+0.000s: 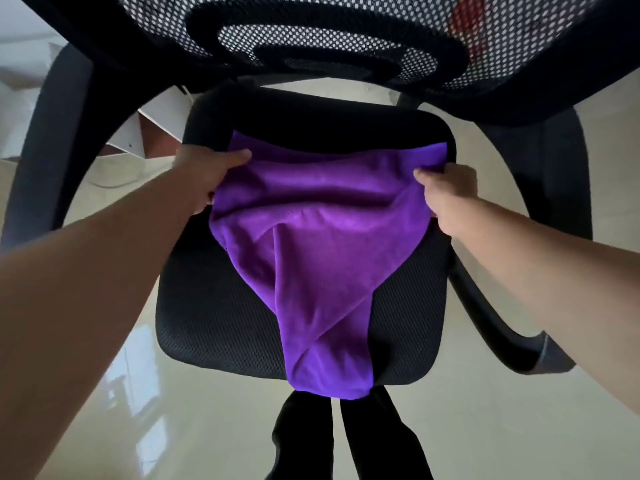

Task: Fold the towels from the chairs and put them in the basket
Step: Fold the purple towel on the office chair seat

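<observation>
Towel (pixel 311 244) I'm holding: purple cloth, soft short nap, matt with a faint sheen along the folds. Seat (pixel 214 313): black woven mesh fabric, fine rough grain, matt. Backrest (pixel 329 39) at 12 o'clock: open black net with coarse holes. Armrest (pixel 554 161) at 3 o'clock: smooth dark plastic, dull. Floor (pixel 502 427): pale, glossy, with bright reflections at my 7 o'clock.

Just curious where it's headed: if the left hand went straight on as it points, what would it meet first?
Already gripping the purple towel, the left hand would probably reach the bare rear of the chair seat first; depth is unclear.
</observation>
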The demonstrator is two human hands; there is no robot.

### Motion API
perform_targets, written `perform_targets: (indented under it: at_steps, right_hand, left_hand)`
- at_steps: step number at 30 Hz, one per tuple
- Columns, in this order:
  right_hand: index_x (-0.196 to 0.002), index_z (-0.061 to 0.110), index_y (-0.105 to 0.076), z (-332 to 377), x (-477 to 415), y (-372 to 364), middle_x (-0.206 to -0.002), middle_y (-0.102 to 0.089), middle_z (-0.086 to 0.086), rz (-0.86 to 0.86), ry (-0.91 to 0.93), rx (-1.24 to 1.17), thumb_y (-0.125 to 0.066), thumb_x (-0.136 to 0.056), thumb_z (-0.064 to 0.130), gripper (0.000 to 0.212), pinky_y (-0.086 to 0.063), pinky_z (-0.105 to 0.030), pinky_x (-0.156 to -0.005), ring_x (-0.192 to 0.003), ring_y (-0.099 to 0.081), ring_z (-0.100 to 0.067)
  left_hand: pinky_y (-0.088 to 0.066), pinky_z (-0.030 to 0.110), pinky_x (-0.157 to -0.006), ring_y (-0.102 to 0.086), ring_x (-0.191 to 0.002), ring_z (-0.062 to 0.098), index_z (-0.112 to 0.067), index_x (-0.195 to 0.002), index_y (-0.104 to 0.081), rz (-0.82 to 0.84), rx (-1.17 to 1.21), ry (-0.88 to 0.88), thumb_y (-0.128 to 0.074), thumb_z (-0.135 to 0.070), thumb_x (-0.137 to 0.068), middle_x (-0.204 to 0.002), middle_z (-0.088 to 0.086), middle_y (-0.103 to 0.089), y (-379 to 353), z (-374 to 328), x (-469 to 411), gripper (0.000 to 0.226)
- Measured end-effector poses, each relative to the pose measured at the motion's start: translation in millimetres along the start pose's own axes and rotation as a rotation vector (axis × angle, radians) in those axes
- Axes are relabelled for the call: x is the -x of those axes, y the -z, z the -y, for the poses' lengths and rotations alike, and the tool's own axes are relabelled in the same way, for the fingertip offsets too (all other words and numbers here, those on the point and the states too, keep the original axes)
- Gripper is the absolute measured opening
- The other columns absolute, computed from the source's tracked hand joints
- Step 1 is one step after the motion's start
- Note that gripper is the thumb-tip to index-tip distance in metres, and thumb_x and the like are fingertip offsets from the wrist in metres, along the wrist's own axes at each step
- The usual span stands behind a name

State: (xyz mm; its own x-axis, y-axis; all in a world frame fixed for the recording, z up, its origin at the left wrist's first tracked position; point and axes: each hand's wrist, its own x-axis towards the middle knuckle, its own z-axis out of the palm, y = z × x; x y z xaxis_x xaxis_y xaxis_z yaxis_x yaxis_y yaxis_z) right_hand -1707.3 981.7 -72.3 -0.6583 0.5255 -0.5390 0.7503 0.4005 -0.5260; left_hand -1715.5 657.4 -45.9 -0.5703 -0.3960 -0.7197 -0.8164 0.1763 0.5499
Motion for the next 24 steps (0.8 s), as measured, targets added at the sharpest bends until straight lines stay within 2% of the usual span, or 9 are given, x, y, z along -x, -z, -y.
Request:
perform_targets:
  at_steps: [3, 6, 10, 12, 14, 18, 21, 23, 24]
  right_hand:
    - [-0.096, 0.014, -0.065, 12, -12, 0, -0.088, -0.061, -0.001, -0.133, 0.101, -0.033, -0.064, -0.088, 0.035, 0.023, -0.052, -0.031, -0.076, -0.086, -0.062, -0.021]
    - [-0.094, 0.018, -0.061, 18, -22, -1, -0.089, -0.058, 0.0, -0.194, 0.143, -0.019, -0.06, -0.089, 0.036, 0.019, -0.049, -0.031, -0.076, -0.083, -0.055, -0.016]
    - [-0.097, 0.017, -0.067, 18, -18, -3, -0.09, -0.064, -0.002, -0.12, 0.023, -0.083, -0.065, -0.083, 0.048, 0.034, -0.055, -0.035, -0.075, -0.083, -0.062, -0.021]
    - [-0.085, 0.021, -0.061, 3, -10, -7, -0.089, -0.064, -0.002, -0.078, -0.071, -0.171, -0.067, -0.071, 0.062, 0.044, -0.057, -0.042, -0.078, -0.081, -0.062, -0.023]
    - [-0.089, 0.021, -0.063, -17, 12, -8, -0.09, -0.067, -0.004, -0.015, -0.152, -0.247, -0.064, -0.061, 0.073, 0.059, -0.058, -0.046, -0.079, -0.082, -0.066, -0.025]
    - [-0.074, 0.016, -0.061, -66, 100, -7, -0.063, -0.051, -0.003, 0.239, -0.355, -0.308, -0.066, -0.085, 0.045, 0.032, -0.046, -0.028, -0.055, -0.054, -0.048, -0.017]
    - [-0.064, 0.015, -0.057, -122, 150, -16, -0.062, -0.048, -0.004, 0.353, -0.365, -0.216, -0.078, -0.068, 0.052, 0.043, -0.041, -0.034, -0.063, -0.062, -0.047, -0.019]
    - [-0.062, 0.015, -0.057, -146, 161, -17, -0.063, -0.05, -0.005, 0.32, -0.339, -0.173, -0.078, -0.052, 0.061, 0.051, -0.044, -0.041, -0.066, -0.066, -0.05, -0.021]
    - [-0.062, 0.013, -0.058, -149, 161, -12, -0.063, -0.053, -0.005, 0.271, -0.333, -0.173, -0.074, -0.056, 0.058, 0.048, -0.048, -0.044, -0.068, -0.067, -0.052, -0.022]
  left_hand:
    - [-0.055, 0.034, -0.082, -0.061, -0.081, 0.022, -0.022, -0.067, -0.055, -0.229, -0.065, -0.206, -0.077, -0.027, -0.074, -0.083, 0.001, -0.065, -10, -14, -17, 0.023]
    - [-0.053, 0.034, -0.084, -0.058, -0.082, 0.018, -0.023, -0.07, -0.053, -0.284, -0.01, -0.25, -0.069, -0.025, -0.08, -0.076, -0.006, -0.058, -13, -33, -27, 0.02]
    - [-0.059, 0.05, -0.073, -0.07, -0.084, 0.029, -0.022, -0.076, -0.058, -0.194, 0.02, -0.101, -0.069, -0.041, -0.067, -0.092, 0.007, -0.07, -10, -20, -27, 0.023]
    - [-0.06, 0.047, -0.068, -0.069, -0.077, 0.03, -0.02, -0.067, -0.054, -0.178, 0.026, -0.073, -0.071, -0.041, -0.069, -0.085, 0.009, -0.068, -9, 0, -10, 0.027]
    - [-0.059, 0.037, -0.06, -0.065, -0.072, 0.025, -0.019, -0.071, -0.054, -0.1, 0.149, -0.01, -0.073, -0.033, -0.079, -0.084, 0.01, -0.066, -13, 28, 21, 0.025]
    - [-0.048, 0.02, -0.05, -0.061, -0.06, 0.009, -0.017, -0.09, -0.061, 0.171, 0.256, 0.213, -0.075, -0.022, -0.08, -0.084, 0.004, -0.067, -28, 101, 83, 0.018]
    - [-0.045, 0.019, -0.047, -0.057, -0.057, 0.011, -0.01, -0.088, -0.064, 0.255, 0.24, 0.271, -0.074, -0.012, -0.079, -0.08, 0.008, -0.064, -34, 143, 112, 0.014]
    - [-0.05, 0.025, -0.053, -0.059, -0.07, 0.022, -0.002, -0.089, -0.063, 0.21, 0.273, 0.286, -0.074, -0.008, -0.078, -0.084, 0.016, -0.062, -27, 159, 118, 0.017]
    - [-0.051, 0.028, -0.057, -0.058, -0.075, 0.025, -0.001, -0.086, -0.062, 0.169, 0.285, 0.281, -0.076, -0.008, -0.076, -0.085, 0.017, -0.061, -19, 163, 117, 0.018]
